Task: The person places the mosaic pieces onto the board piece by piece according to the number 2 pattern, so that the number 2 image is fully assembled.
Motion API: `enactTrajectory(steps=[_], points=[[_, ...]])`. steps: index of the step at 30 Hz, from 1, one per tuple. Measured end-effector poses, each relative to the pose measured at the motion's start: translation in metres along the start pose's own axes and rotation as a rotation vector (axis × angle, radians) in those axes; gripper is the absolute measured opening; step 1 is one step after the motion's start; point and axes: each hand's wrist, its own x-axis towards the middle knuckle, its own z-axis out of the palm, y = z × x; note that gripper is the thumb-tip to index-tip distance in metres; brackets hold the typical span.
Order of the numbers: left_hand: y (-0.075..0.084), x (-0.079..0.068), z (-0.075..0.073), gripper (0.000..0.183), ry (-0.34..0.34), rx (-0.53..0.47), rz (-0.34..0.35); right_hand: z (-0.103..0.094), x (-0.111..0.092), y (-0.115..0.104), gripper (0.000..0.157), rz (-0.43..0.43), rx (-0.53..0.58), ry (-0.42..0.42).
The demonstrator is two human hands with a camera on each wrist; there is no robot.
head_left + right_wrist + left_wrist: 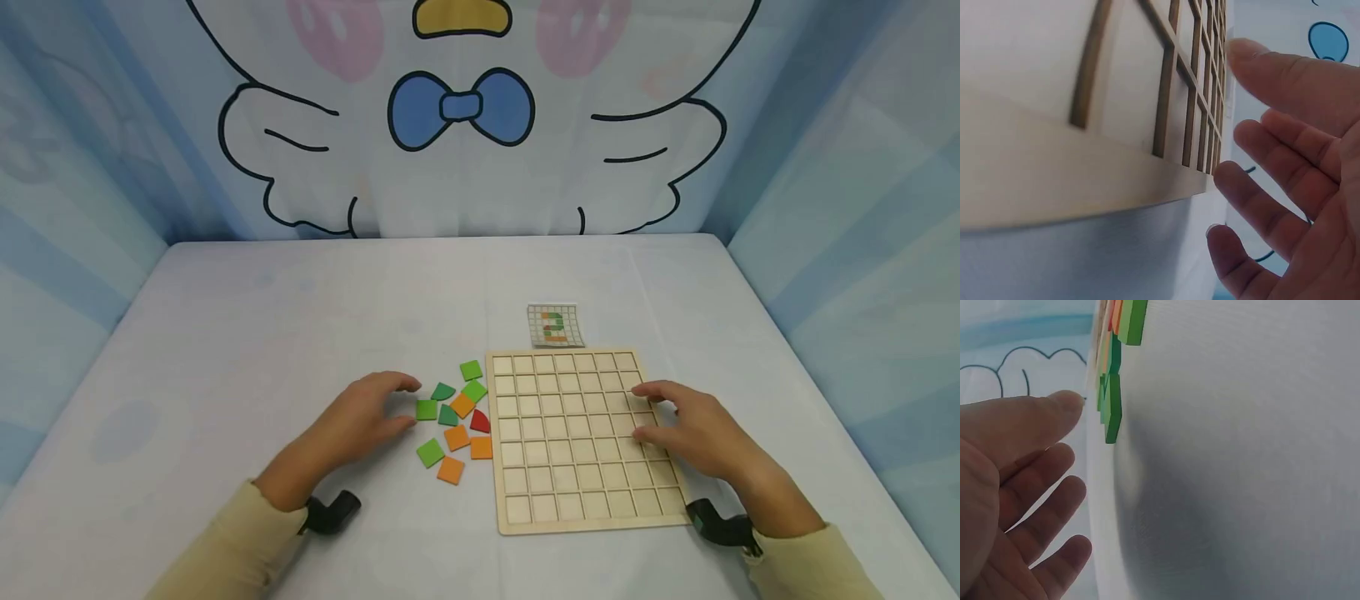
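My left hand (367, 417) is just left of a loose group of coloured tiles, thumb and fingers apart with nothing between them. Nearest to it lies a green square tile (426, 410). Around that are orange square tiles (456, 437), a red quarter-round tile (480, 422) and dark green quarter-round tiles (443, 391). Over the right edge of a wooden grid board (566, 429) hovers my right hand (693, 425), its fingers spread and holding nothing. In the right wrist view the board's raised grid lines (1163, 100) run past the fingertips.
Behind the board lies a small pattern card (555, 326) with a coloured figure on a grid. A white cloth covers the table (337, 317). Printed curtains (465, 183) stand at the back and both sides. Each wrist wears a black camera (333, 512).
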Motion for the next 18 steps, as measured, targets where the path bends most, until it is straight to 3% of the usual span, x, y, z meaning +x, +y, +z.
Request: enactTrajectory(steps=[11,18], points=[[0.001,0.01,0.002,0.034,-0.06,-0.053,-0.073,0.002,0.001,0.006,0.05,-0.007,-0.012,-0.035],[0.002,0.014,0.011,0.031,-0.086,-0.079,-0.113,0.004,0.001,0.007,0.048,-0.023,-0.025,-0.039]])
